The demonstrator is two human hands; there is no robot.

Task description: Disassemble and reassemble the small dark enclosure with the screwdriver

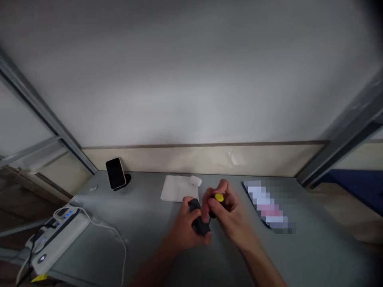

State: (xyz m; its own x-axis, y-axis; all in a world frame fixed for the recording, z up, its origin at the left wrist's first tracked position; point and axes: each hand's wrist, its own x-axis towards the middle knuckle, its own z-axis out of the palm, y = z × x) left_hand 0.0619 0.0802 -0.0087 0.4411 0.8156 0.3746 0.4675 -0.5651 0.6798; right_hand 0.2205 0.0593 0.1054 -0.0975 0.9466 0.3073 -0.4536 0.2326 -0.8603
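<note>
My left hand (184, 229) is closed round a small black device (198, 217) and holds it down on the grey table (143, 231). My right hand (229, 211) grips a small screwdriver with a black handle and yellow cap (218, 198), held upright with its tip down at the black device. The two hands meet at the middle of the table.
A phone (115, 173) stands propped at the back left. A white cloth or paper (177, 188) and a small white case (195, 181) lie behind the hands. A white power strip (56, 235) with a cable sits at the left edge. A blurred flat item (269, 207) lies to the right.
</note>
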